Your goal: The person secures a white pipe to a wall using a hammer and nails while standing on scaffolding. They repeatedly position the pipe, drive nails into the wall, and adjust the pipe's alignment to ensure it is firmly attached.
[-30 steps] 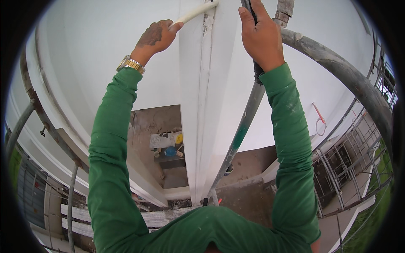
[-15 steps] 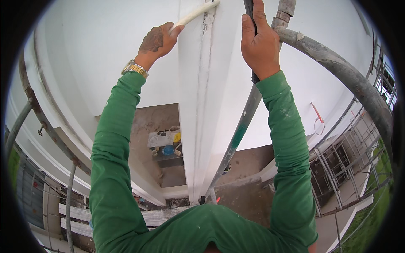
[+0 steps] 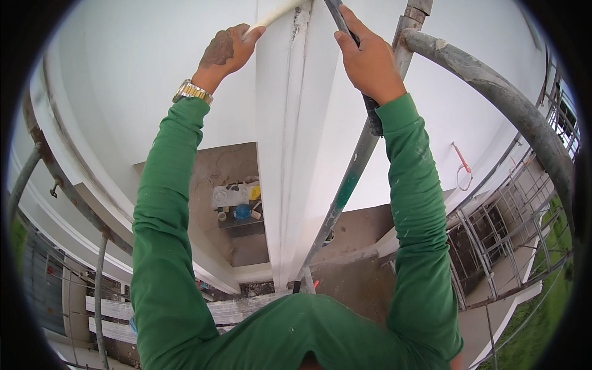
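Note:
My left hand (image 3: 227,50) grips a cream-white rod (image 3: 274,14) that angles up to the right toward a white vertical beam (image 3: 287,160); a rough, scuffed seam runs along the beam's top part. My right hand (image 3: 371,65) is closed round a black bar or handle (image 3: 340,21), whose upper end leans left toward the beam and whose lower part shows below my wrist. Just behind my right hand stands a grey metal scaffold tube (image 3: 354,172) with a green patch, joined near the top to a curved tube (image 3: 487,80). Both far tips are cut off or unclear.
White wall panels (image 3: 123,92) flank the beam. An opening below shows a cluttered bench (image 3: 240,216) with a blue item and a yellow one. Scaffold rails (image 3: 98,296) are at left, more frames (image 3: 505,240) at right, wooden planks (image 3: 108,308) below, grass (image 3: 542,320) at far right.
My right hand and the black bar have moved left, the bar's upper end now leaning further toward the beam. The whole view has shifted slightly; my left hand still grips the rod.

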Available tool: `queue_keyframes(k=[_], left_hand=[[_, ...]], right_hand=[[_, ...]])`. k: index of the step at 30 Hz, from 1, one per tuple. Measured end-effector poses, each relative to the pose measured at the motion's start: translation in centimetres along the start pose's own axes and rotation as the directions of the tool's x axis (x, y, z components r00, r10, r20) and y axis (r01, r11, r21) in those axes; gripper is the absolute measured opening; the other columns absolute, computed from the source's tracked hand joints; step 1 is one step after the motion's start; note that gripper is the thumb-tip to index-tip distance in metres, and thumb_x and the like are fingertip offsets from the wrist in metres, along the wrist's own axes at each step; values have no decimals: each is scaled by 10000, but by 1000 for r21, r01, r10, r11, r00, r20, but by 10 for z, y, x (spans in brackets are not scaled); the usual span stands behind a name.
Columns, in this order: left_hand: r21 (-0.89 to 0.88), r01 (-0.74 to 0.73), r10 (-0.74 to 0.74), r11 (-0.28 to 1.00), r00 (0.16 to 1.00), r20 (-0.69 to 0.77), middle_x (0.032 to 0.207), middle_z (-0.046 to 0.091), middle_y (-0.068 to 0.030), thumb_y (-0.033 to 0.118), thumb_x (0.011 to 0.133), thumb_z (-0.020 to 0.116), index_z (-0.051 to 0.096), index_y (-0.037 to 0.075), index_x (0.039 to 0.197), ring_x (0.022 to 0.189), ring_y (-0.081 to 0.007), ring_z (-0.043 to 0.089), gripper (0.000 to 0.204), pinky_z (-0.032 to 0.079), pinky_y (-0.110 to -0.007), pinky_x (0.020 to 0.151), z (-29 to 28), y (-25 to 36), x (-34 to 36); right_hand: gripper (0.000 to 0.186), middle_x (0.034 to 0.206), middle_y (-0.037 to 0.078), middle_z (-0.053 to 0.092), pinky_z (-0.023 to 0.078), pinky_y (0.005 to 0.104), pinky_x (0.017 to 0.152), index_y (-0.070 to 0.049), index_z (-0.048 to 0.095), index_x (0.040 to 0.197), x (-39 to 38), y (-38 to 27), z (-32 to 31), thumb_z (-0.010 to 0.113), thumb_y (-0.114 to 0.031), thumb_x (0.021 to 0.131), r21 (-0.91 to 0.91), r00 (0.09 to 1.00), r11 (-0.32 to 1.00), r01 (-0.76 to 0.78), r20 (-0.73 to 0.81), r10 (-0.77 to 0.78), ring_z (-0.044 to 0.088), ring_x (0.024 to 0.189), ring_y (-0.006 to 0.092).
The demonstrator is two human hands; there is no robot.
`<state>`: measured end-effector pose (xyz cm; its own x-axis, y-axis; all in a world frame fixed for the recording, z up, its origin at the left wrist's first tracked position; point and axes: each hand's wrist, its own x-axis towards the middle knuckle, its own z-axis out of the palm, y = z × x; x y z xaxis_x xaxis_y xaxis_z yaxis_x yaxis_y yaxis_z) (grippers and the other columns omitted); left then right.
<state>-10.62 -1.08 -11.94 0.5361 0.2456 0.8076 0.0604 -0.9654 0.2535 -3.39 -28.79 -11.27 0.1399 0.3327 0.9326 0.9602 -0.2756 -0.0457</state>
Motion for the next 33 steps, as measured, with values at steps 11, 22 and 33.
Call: queue_keyframes(k=[11,22,33], left_hand=[[19,-28,29,999,999,-42,635,617,-163,544,1055,466,660,26,866,577,-294,611,584,501,-433,594,6,-9,-4],[25,-12,14,1000,997,-70,622,574,-131,542,1065,476,670,22,928,557,-254,555,571,461,-415,575,10,-8,-8],[44,-31,33,999,998,-50,618,618,-156,575,1049,462,683,16,971,568,-301,638,607,531,-431,583,5,-13,-9]], right_hand=[[496,763,200,690,559,448,728,-180,501,1517,3,-3,-6,569,-264,1033,-17,991,997,78,-112,-79,678,691,410],[553,768,187,626,490,445,638,-63,446,1557,23,-22,-29,565,-118,1020,-137,930,950,279,-208,-303,612,666,356],[541,1021,327,693,553,514,836,-1,449,1513,33,-47,-41,533,-218,1025,-23,940,964,263,-220,-262,679,909,494]])
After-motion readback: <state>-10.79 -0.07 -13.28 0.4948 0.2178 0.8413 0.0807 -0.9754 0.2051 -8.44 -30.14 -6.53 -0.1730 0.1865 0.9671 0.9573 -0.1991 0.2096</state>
